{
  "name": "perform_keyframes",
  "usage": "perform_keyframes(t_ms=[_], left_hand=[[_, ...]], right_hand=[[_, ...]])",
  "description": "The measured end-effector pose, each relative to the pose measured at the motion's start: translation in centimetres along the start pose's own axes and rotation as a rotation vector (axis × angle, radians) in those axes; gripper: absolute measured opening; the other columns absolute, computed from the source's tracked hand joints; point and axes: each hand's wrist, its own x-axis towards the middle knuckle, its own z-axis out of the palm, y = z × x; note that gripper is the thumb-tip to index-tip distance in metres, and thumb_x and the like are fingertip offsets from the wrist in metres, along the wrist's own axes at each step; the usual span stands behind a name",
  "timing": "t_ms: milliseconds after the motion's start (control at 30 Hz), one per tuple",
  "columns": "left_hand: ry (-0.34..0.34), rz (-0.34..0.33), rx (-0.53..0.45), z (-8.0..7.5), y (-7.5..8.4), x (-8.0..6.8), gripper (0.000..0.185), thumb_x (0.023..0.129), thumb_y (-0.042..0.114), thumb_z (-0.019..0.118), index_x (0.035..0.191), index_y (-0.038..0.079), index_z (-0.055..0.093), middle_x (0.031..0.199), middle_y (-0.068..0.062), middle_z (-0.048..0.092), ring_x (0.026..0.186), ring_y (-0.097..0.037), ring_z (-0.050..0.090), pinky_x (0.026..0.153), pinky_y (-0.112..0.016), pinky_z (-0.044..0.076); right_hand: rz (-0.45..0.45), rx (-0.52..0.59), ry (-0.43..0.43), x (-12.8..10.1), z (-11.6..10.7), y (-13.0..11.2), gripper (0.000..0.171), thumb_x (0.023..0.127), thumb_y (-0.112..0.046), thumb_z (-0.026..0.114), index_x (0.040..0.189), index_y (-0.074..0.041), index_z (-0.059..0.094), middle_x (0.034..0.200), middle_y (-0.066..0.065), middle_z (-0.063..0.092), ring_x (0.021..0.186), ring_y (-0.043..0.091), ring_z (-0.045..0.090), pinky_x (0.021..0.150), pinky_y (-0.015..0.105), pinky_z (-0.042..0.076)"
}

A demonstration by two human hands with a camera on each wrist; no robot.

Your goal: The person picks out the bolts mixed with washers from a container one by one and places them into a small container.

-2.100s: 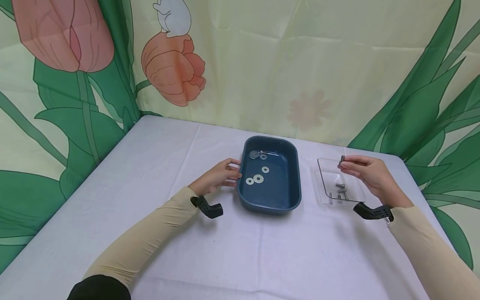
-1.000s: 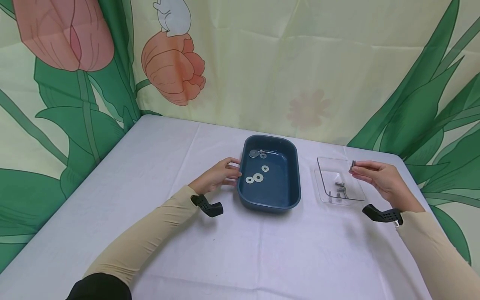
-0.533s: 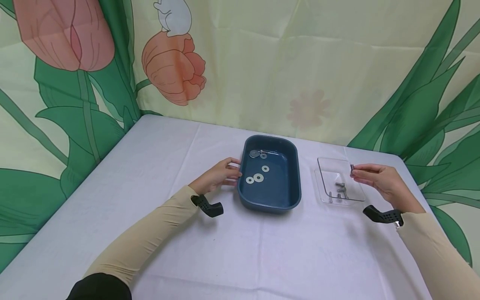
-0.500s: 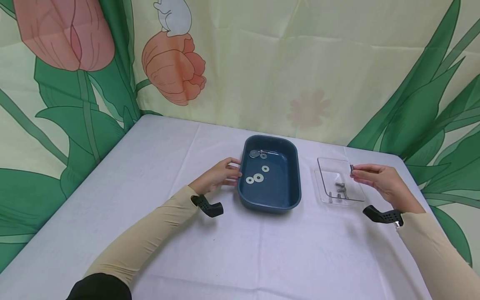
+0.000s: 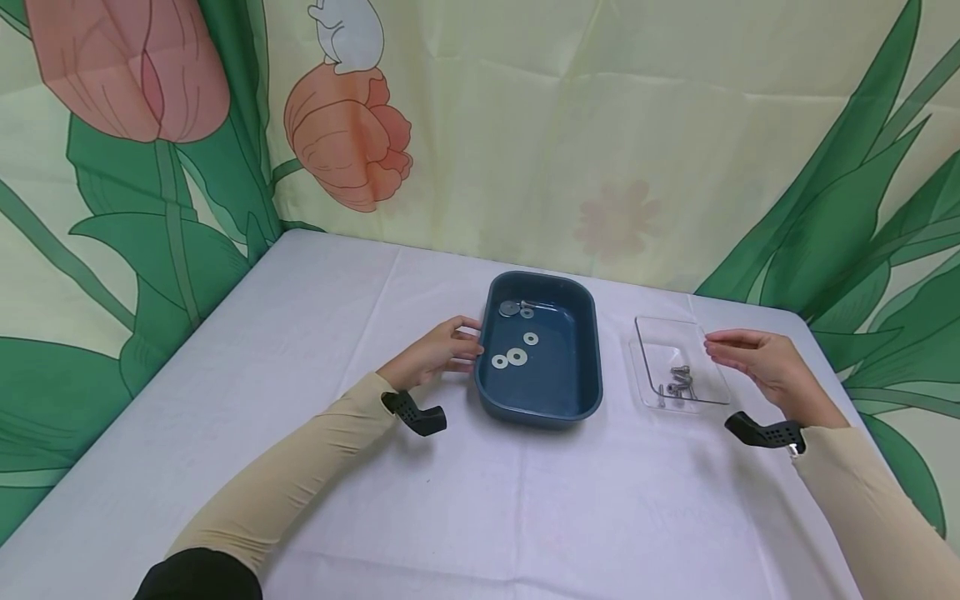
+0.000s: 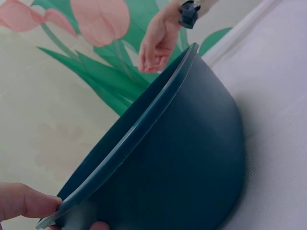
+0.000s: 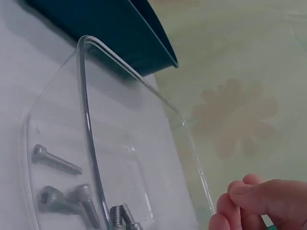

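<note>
In the head view my left hand [image 5: 431, 354] grips the left rim of a dark blue tub [image 5: 555, 367]. The left wrist view has one digit over the rim and other fingertips against the outer wall. Flat washers [image 5: 517, 357] lie inside the tub, with a larger silver disc [image 5: 509, 308] at its far left. My right hand [image 5: 765, 367] hovers over the right edge of a clear box [image 5: 670, 332], thumb close to the loosely curled fingertips, with nothing visible between them. Several socket-head bolts [image 7: 57, 160] lie in the box.
A white cloth [image 5: 465, 500] covers the table. Behind it hangs a curtain [image 5: 510, 150] printed with tulips and leaves, close to the table's far edge. The clear box stands to the right of the tub, a narrow gap between them.
My right hand moved right and slightly nearer, then let go of a bolt, which now lies among the others in the clear box. My left hand and the tub stayed put.
</note>
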Motion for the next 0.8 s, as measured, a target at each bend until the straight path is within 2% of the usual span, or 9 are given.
perform_keyframes(t_ms=[233, 433, 800], left_hand=[[0.003, 0.007, 0.001, 0.02, -0.07, 0.02, 0.047, 0.093, 0.008, 0.056, 0.136, 0.012, 0.038, 0.135, -0.016, 0.049, 0.113, -0.028, 0.058, 0.095, -0.040, 0.052], [0.004, 0.016, 0.005, -0.01, -0.24, 0.02, 0.046, 0.093, 0.007, 0.056, 0.135, 0.012, 0.039, 0.133, -0.016, 0.049, 0.111, -0.027, 0.059, 0.093, -0.039, 0.053], [0.005, 0.013, -0.004, -0.01, -0.09, 0.03, 0.046, 0.092, 0.007, 0.057, 0.134, 0.012, 0.040, 0.133, -0.015, 0.050, 0.111, -0.026, 0.059, 0.092, -0.038, 0.053]], right_hand=[[-0.014, 0.036, -0.025, 0.02, -0.05, -0.03, 0.018, 0.092, -0.019, 0.060, 0.091, -0.036, 0.065, 0.087, -0.025, 0.066, 0.083, -0.008, 0.064, 0.073, 0.006, 0.051], [-0.042, 0.105, -0.107, 0.05, -0.13, 0.03, 0.022, 0.092, -0.013, 0.058, 0.096, -0.033, 0.067, 0.093, -0.021, 0.068, 0.086, -0.006, 0.065, 0.075, 0.008, 0.051], [-0.084, 0.126, -0.167, 0.09, 0.21, -0.17, 0.022, 0.092, -0.014, 0.059, 0.109, -0.025, 0.065, 0.102, -0.021, 0.067, 0.094, -0.005, 0.064, 0.080, 0.010, 0.052]])
